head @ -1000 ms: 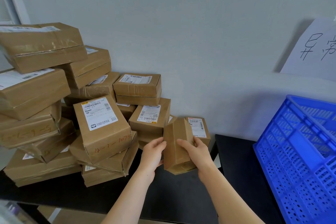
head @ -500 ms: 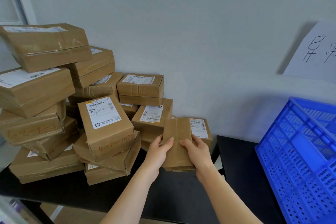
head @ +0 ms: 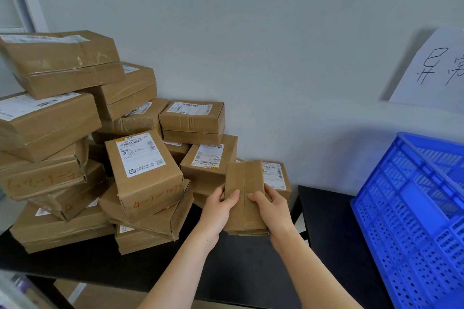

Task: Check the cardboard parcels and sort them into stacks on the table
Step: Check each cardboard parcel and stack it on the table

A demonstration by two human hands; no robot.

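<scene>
Item: one small cardboard parcel (head: 244,178), plain brown, held upright above the front of the black worktop (head: 238,271), its centre seam facing the camera. Left hand (head: 217,211) grips its left edge and right hand (head: 272,211) its right edge; the fingers (head: 232,195) of both are wrapped round the sides, with the thumbs pressed on the near face beside the seam. Just behind it stands a labelled parcel (head: 276,175) at the right end of the pile of parcels (head: 50,120), which is heaped unevenly against the grey wall (head: 251,45) at left. One piled box with orange handwriting (head: 145,175) leans tilted, label up. At right, well apart from the parcel: a blue perforated crate (head: 414,221). On the wall above the crate: a white paper sheet (head: 437,70) with handwritten characters.
</scene>
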